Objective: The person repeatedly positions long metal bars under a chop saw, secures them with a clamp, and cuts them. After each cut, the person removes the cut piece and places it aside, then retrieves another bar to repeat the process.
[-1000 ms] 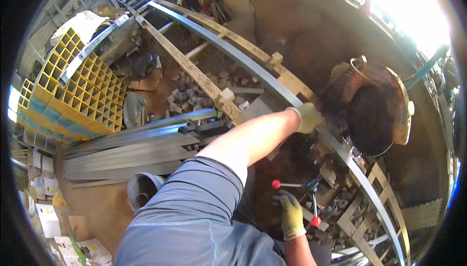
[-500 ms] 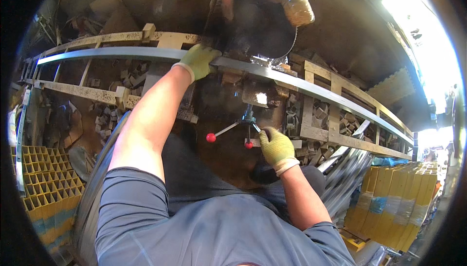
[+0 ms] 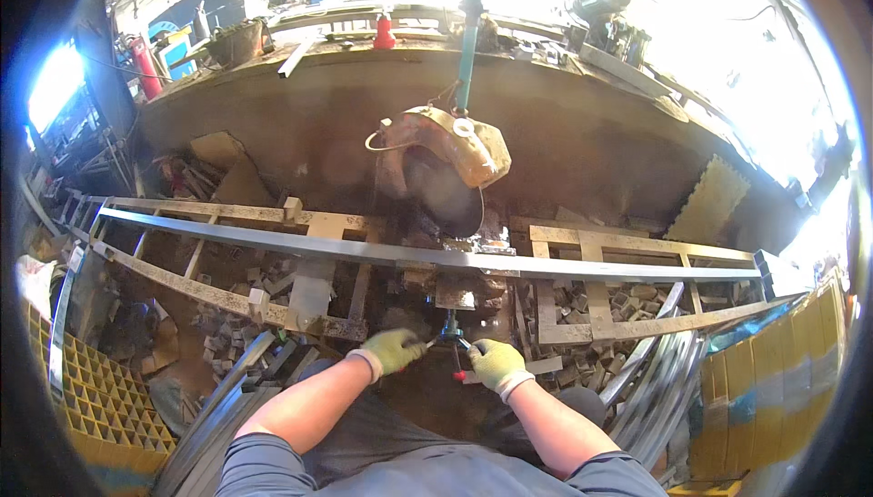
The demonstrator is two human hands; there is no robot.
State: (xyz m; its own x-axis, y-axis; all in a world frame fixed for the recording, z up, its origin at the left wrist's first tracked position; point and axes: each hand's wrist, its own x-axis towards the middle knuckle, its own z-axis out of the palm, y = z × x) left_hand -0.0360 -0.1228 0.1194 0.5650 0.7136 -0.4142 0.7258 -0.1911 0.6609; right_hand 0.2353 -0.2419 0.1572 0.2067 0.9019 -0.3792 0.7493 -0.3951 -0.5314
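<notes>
Both my hands wear yellow-green gloves and grip the spoked handle of a vise. My left hand is closed around the left spoke, hiding its end. My right hand closes on the right spoke. Between them a third spoke hangs down with a red knob. Just beyond the handle, a long silver metal tube lies crosswise through the machine. Over its middle stands a dark round saw blade, partly covered by a worn, rusty guard.
Slatted metal frames support the tube on both sides, with cut offcuts heaped below. At left is a stack of yellow square tubes; at right, a taped yellow bundle. Loose bars lean near my right leg.
My left hand has let go of the metal tube and come down onto the left spoke. The right hand stays on its spoke as the handle turns slightly. My view has tilted up.
</notes>
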